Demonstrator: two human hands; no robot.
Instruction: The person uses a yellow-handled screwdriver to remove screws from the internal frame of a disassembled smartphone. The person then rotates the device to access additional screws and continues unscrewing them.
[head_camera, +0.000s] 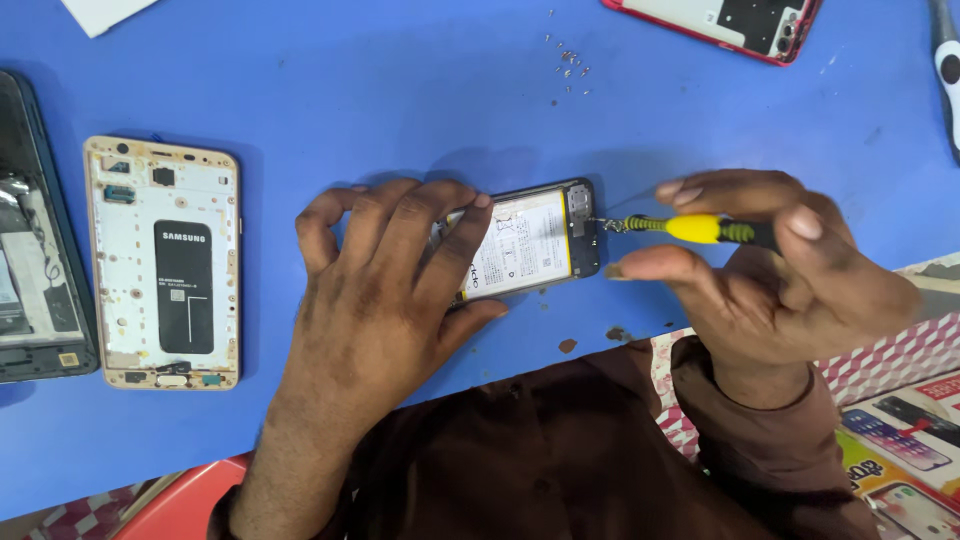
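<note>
Pressing down on an opened phone (535, 243), the left hand (385, 290) is laid flat, fingers spread over the phone's left part; nothing is gripped, the phone is only pinned to the blue table (400, 90). The phone lies with its back cover off, near the middle of the table, so that a white battery (520, 245) is seen inside the dark frame. At the phone's right end a small screwdriver (695, 229) with a yellow and black handle is held level by the right hand (770, 270), whose thumb and fingers are closed around the handle; its tip is set against the phone's right end.

A cluster of tiny screws (568, 62) is scattered on the table well above the phone. To the left, a gold phone frame (165, 262) with a black battery is laid flat, and just beside it, at the picture's edge, a dark phone body (35, 240) is partly seen. A red phone shell (730, 25) is placed at the top right. Brown sleeves (560, 450) are seen at the bottom.
</note>
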